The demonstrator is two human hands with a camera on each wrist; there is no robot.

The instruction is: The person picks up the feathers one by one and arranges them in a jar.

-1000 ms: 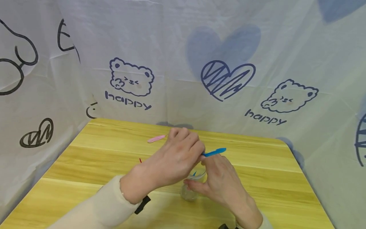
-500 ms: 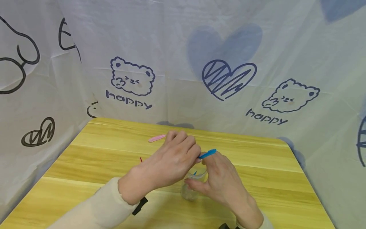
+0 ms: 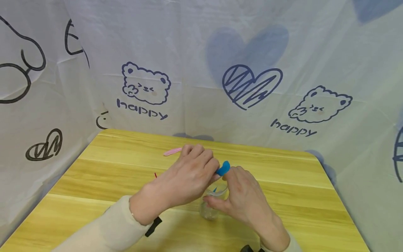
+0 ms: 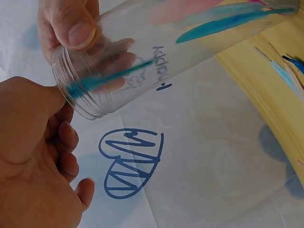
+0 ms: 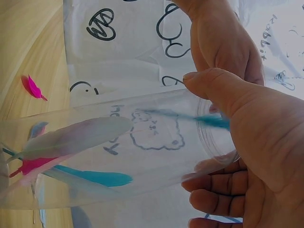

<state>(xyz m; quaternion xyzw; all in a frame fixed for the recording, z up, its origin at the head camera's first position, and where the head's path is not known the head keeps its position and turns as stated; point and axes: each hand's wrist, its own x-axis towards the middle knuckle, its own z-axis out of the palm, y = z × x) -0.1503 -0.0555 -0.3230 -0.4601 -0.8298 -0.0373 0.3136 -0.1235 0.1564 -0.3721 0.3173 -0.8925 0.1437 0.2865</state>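
Note:
A tall clear jar [image 3: 209, 211] stands on the table with its threaded mouth upward, gripped near the rim by my right hand [image 3: 247, 201]. Over the mouth, my left hand [image 3: 185, 178] pinches a blue feather [image 3: 224, 168], whose curved end sticks out to the right of the fingers. Blue also runs through the neck in the right wrist view, where a thin blue feather length [image 5: 211, 121] points down inside. Lower in the jar lie several feathers: a pale one [image 5: 76, 137], a magenta one [image 5: 40, 165] and a blue one [image 5: 97, 177].
At the back of the wooden table [image 3: 126, 147] lies a pink feather [image 3: 172, 151]. A red tip [image 3: 155, 175] shows beside my left wrist. Light blue feathers [image 4: 285, 76] rest on the table in the left wrist view. Printed white cloth [image 3: 195, 70] encloses the table.
The blue feather's outer end has drawn left towards my left fingers and now shows shorter and more curved. My left hand has shifted slightly left; my right hand keeps its hold on the jar.

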